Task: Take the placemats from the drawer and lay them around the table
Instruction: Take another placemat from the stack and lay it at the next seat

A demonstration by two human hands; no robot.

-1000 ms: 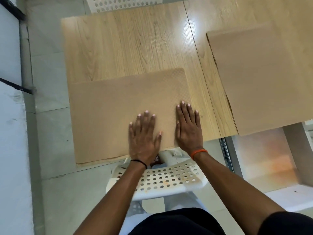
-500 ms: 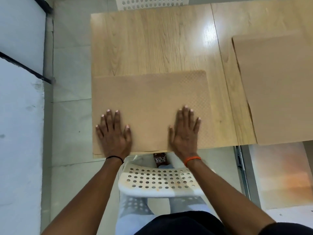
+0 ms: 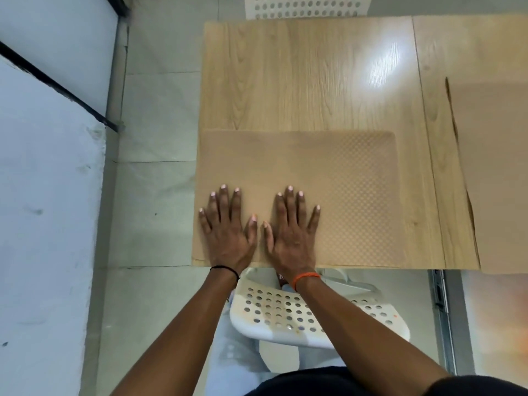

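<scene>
Placemat (image 3: pixel 337 178), tan with a fine checked weave, lies flat at the near left corner of the table (image 3: pixel 300 72), its near edge running right along the table's near edge and its left edge flush with the table's left edge, or a hair past it. Both hands are down on it, side by side at its near left part: left hand (image 3: pixel 225 232) by the mat's left edge, right hand (image 3: pixel 291 235) just beside it, thumbs nearly meeting. Fingers on both are straight and fanned out, palms pressed flat onto the mat, gripping nothing. A thin black band sits on the left wrist, an orange one on the right. Over at the table's right side, a second placemat (image 3: pixel 497 172) of the same tan lies flat, well apart from the first, its near edge slightly overhanging the table's near edge and its right part running out of view. Below the near edge, a white perforated chair (image 3: pixel 288 312) stands tucked between the forearms, and another perforated white chair back (image 3: pixel 305 7) shows beyond the far edge. Pale floor tiles (image 3: pixel 154 212) lie to the left of the table.
</scene>
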